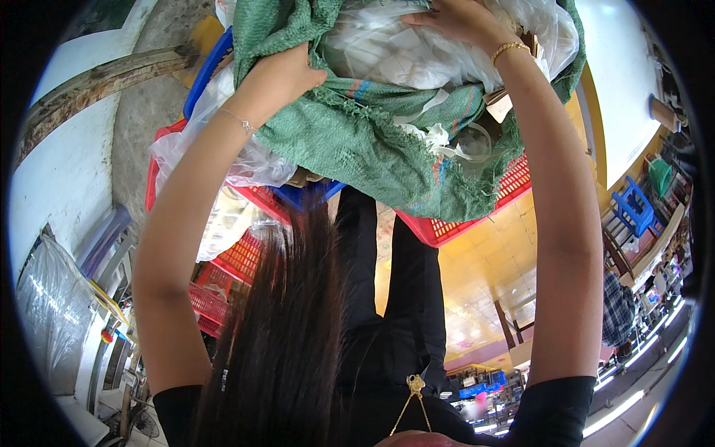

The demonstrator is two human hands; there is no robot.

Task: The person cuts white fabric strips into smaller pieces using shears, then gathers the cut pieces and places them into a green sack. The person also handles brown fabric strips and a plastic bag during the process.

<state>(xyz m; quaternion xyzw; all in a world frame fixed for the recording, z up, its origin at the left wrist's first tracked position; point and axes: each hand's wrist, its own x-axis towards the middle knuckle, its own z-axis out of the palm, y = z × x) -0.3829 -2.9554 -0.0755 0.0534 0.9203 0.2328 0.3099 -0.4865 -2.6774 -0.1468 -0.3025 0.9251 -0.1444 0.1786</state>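
A large green woven sack with frayed edges gapes at the top of the view. My left hand is closed round its left rim, with the thumb over the cloth. Inside the sack lies a crumpled clear plastic bag with whitish contents that I cannot make out. My right hand rests on this plastic with its fingers stretched to the left; part of the hand is cut off by the upper edge. White scraps and a piece of brown card show near the sack's front rim.
Red plastic baskets stand under and beside the sack. A blue crate edge and more clear plastic are at the left. A wooden beam runs along the left wall. Far right, a blue chair stands near a person in a checked shirt.
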